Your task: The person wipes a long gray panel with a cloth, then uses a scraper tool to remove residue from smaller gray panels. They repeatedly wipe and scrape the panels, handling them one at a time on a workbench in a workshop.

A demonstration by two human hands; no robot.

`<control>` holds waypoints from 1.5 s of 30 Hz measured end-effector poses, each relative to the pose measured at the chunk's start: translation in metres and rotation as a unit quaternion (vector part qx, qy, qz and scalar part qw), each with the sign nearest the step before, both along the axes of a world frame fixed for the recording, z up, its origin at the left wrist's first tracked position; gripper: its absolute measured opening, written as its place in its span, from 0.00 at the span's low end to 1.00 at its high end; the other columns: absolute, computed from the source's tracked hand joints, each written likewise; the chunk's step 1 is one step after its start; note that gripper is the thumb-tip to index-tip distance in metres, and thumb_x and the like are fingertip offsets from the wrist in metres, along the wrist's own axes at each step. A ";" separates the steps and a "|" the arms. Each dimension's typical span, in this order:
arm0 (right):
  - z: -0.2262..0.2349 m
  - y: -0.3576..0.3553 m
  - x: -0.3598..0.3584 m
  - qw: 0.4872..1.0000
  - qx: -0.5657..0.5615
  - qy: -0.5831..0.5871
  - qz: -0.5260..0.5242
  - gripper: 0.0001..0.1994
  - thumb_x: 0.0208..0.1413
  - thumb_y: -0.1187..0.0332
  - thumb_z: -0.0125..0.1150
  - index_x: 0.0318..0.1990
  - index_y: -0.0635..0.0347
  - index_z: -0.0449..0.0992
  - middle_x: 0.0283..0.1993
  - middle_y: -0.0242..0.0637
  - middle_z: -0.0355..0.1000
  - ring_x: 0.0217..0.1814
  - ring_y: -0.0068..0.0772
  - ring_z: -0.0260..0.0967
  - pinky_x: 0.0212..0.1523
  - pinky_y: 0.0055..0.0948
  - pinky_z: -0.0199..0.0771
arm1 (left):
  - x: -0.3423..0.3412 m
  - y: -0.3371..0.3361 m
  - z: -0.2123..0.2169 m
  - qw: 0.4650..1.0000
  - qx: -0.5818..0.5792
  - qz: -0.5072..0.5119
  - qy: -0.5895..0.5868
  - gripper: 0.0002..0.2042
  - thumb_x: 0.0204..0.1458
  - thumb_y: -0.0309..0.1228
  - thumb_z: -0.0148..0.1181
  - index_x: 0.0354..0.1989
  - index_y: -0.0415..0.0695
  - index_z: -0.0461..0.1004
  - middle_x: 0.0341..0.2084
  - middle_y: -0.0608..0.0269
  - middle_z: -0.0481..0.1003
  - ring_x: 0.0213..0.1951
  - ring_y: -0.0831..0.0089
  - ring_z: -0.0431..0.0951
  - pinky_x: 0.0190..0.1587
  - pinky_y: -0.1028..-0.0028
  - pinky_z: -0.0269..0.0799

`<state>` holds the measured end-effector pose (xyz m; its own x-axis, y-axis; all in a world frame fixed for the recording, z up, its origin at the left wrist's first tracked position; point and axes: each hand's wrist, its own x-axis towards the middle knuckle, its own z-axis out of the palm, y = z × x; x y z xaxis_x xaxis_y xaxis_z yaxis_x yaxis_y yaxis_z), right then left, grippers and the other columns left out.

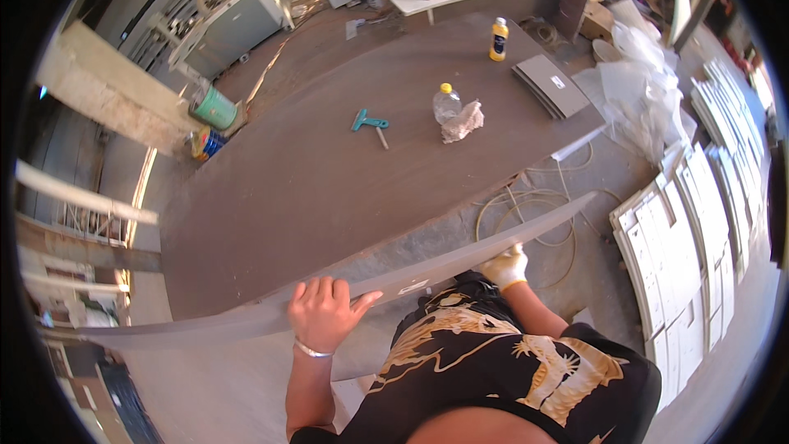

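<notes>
A long, thin grey board (460,261) with a small white label stands on edge before me, along the near side of a large brown table (271,222). My bare left hand (323,308), a silver bracelet at its wrist, grips the board's upper edge left of the middle. Farther right, my right hand (504,266) in a white glove is closed on the board's near side; some fingers are hidden. On the tabletop lie a teal scraper (371,122) and a crumpled rag (463,122) touching a clear bottle with a yellow cap (446,104).
Also on the table are a yellow bottle (498,41) and a stack of grey panels (551,86). White panels (670,255) stand in rows at the right, near plastic sheeting (637,86). A hose (573,238) coils on the floor; a green bucket (215,107) stands at left.
</notes>
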<state>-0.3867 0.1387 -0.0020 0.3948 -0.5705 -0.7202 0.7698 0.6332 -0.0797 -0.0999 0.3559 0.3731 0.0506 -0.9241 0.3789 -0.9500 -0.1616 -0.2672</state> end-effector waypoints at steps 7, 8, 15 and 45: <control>0.006 0.019 0.084 0.821 -0.200 0.307 0.437 0.23 0.71 0.45 0.45 0.60 0.44 0.78 0.64 0.28 0.78 0.68 0.40 0.72 0.67 0.50 0.70 | -0.045 -0.050 0.069 0.984 0.121 -0.018 -0.129 0.32 0.59 0.64 0.64 0.19 0.48 0.64 0.18 0.66 0.62 0.23 0.66 0.66 0.30 0.66 0.58; 0.008 0.016 0.095 0.693 -0.303 0.395 0.521 0.22 0.71 0.45 0.45 0.60 0.44 0.77 0.63 0.28 0.77 0.66 0.40 0.72 0.66 0.50 0.70 | -0.051 -0.055 0.078 0.982 0.122 -0.018 -0.142 0.32 0.59 0.63 0.63 0.20 0.48 0.64 0.18 0.65 0.62 0.24 0.65 0.66 0.30 0.66 0.58; 0.010 -0.002 0.196 0.797 -0.339 0.296 0.403 0.19 0.72 0.47 0.42 0.54 0.45 0.75 0.54 0.29 0.74 0.57 0.40 0.68 0.60 0.49 0.70 | -0.074 -0.078 0.135 0.962 0.125 0.047 -0.240 0.30 0.59 0.62 0.64 0.24 0.45 0.67 0.20 0.64 0.62 0.25 0.63 0.67 0.31 0.64 0.59; 0.108 -0.009 -0.001 -0.010 -0.670 0.411 0.618 0.18 0.67 0.59 0.48 0.50 0.49 0.86 0.52 0.40 0.85 0.51 0.49 0.83 0.51 0.48 0.82 | -0.083 0.058 -0.030 0.932 0.109 0.291 0.187 0.36 0.59 0.67 0.56 0.20 0.43 0.84 0.18 0.56 0.80 0.27 0.56 0.85 0.34 0.59 0.78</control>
<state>-0.3876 0.1299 0.1059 0.8697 -0.2018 -0.4505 -0.3532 -0.8919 -0.2824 -0.1831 0.4134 0.3427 0.6574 -0.7524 0.0409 -0.7523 -0.6585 -0.0214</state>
